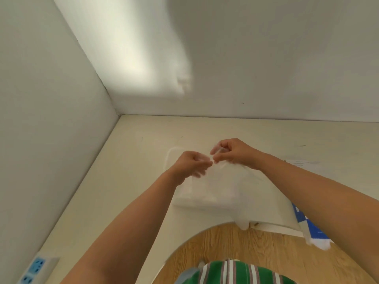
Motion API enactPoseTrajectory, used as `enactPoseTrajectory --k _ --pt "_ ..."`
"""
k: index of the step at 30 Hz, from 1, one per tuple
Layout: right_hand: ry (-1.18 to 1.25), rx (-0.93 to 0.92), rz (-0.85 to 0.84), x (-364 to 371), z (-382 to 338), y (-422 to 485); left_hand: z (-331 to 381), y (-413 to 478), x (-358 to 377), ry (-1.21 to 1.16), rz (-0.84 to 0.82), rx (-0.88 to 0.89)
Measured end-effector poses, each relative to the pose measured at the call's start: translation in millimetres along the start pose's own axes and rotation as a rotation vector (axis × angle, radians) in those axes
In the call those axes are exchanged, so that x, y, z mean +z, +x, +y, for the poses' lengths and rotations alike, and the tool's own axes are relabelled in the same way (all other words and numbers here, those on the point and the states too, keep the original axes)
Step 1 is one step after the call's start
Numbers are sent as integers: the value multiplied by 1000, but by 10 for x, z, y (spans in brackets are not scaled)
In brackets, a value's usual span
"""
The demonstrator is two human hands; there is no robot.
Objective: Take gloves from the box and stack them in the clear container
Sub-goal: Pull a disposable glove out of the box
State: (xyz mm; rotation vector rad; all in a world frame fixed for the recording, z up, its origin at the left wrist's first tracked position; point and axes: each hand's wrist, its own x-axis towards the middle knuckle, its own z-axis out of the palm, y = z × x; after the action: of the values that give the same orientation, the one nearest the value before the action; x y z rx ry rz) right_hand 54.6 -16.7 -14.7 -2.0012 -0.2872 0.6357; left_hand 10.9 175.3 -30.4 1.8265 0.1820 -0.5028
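So: left hand (191, 163) and right hand (231, 151) close together, both pinching the top edge of the glove (223, 181), which hangs over the container (168, 158) on the cream table (143, 140). Table fills a corner of white walls (266, 58); box (313, 228) under the right forearm, wood floor (225, 244) below, power strip (34, 267) near left

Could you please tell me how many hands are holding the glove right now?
2. The left hand and right hand meet fingertip to fingertip above the clear container, each apparently pinching the glove at its top; the left is blurred.
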Motion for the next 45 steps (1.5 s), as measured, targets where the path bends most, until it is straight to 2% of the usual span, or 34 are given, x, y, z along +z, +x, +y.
enactPoseTrajectory --k 2,4,5,6,8,11,13,16,18,20,21,23,25,26,30,32,38,42,45 --pt "-176 -58 193 141 -23 138 -72 27 -3 92 127 -4" --pt "-375 -224 459 267 -16 221 -162 81 -8 198 274 -47" --pt "-411 -318 532 339 -33 238 -217 104 -18 287 330 -67" --pt "-414 -376 530 409 -51 231 -261 113 -15 385 372 -77" --pt "-437 -347 381 565 -33 225 -344 128 -7 505 414 -83" --pt "-653 -38 102 777 121 250 -403 136 -8 667 406 -77" --pt "-740 107 1 859 266 263 -418 120 -21 789 377 -76" --pt "-797 183 -106 930 442 290 -437 101 -33 954 322 -86" --pt "-831 186 -141 972 506 317 -475 112 -9 1144 350 39" --pt "-851 185 -148 1008 543 345 -449 134 41 1277 383 281" --pt "-875 181 -153 1019 551 362 -415 141 72 1287 362 401" --pt "-909 179 -164 1032 578 391 -373 187 158 1169 217 421" --pt "-896 187 -174 1034 585 395 -398 275 209 1066 23 175" --pt "-880 185 -178 1025 601 392 -456 335 208 1037 -22 77" --pt "-844 237 -220 996 646 388 -696 438 44 1008 -83 -177" --pt "-849 273 -244 1001 671 398 -749 451 3 956 -128 -249" --pt "-881 296 -256 1036 668 427 -815 490 56 941 -113 -283" --pt "-815 277 -299 909 521 409 -732 451 42 1010 -110 -257" --pt "-743 116 -157 759 354 370 -550 432 25 1119 75 -151"
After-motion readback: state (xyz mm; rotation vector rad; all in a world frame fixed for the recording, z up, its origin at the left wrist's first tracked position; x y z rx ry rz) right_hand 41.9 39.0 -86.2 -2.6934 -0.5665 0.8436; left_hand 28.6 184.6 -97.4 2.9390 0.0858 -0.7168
